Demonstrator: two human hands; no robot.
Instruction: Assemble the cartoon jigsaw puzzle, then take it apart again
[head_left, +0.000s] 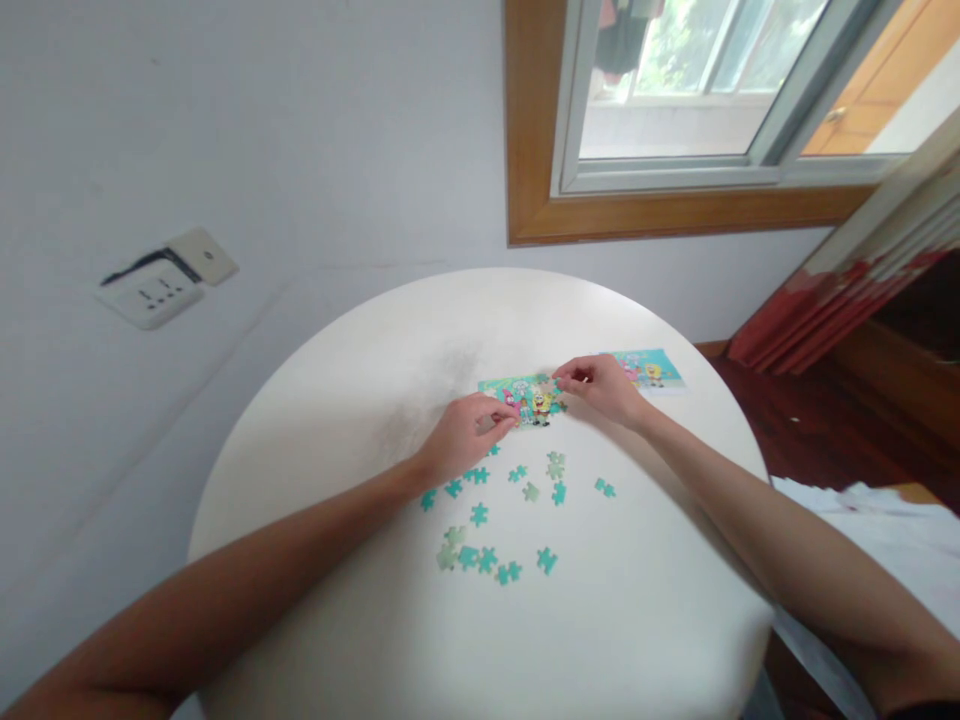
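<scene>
Flanking the partly assembled puzzle (529, 402), both hands are right in on it, one at each end! The left hand (466, 435) has its back turned up, wrist low, thumb and forefinger drawn close together over the puzzle's near left corner; whether they pinch a piece, I cannot tell. Across from it, the right hand (602, 388) comes at the right end, fingers curled, forefinger and thumb bent toward each other at the edge; again, I cannot tell whether a piece sits between them. Both forearms slant inward, the left one long and nearly straight, the right one angled in from its own side. Just behind the right hand lies a picture card (654, 368), partly covered by it. On the body's side of both hands, loose puzzle pieces (487, 559) scatter over the white table (615, 600), several just beside the left wrist.
</scene>
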